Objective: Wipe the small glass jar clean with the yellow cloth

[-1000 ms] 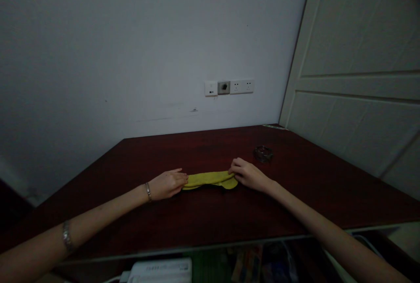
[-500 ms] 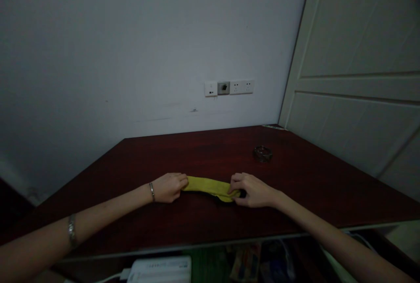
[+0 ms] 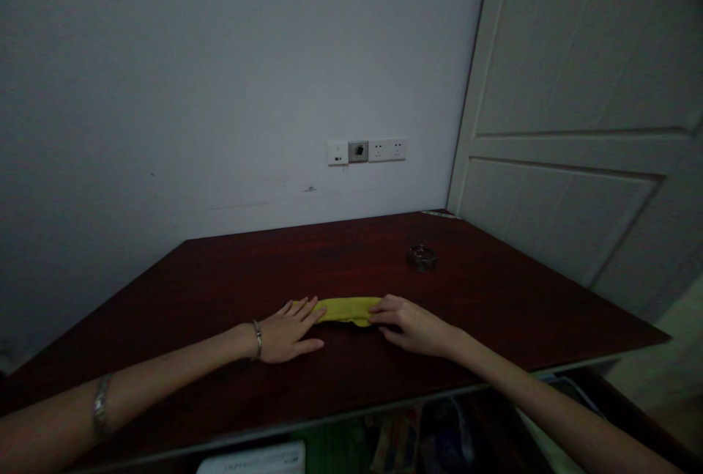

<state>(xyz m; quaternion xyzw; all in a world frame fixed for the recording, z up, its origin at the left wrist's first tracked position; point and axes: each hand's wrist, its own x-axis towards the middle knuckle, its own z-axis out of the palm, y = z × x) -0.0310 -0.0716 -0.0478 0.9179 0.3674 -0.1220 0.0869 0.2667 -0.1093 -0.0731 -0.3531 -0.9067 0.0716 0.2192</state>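
A narrow, folded strip of yellow cloth (image 3: 348, 308) lies across the dark red tabletop (image 3: 263, 261). My left hand (image 3: 288, 332) rests flat over the cloth's left end, fingers spread and thumb stretched out on the wood. At the other end, my right hand (image 3: 403, 321) has its fingers bent over the cloth, with the thumb on the near side. The fingers cover both cloth ends. A dark gap shows under the near edge of the cloth, close to the right fingers.
A clear glass ashtray-like dish (image 3: 422, 258) stands farther back on the right. Below the table's front edge an open drawer holds a white box-shaped device (image 3: 255, 459), something green (image 3: 332, 448) and packets (image 3: 396, 441). Sockets (image 3: 378, 150) sit on the wall; a white panelled door (image 3: 549, 144) stands right.
My left hand has let go of its pinch and spread flat on the cloth. The right fingers have straightened somewhat. The cloth lies flatter, and the camera view has turned slightly right.
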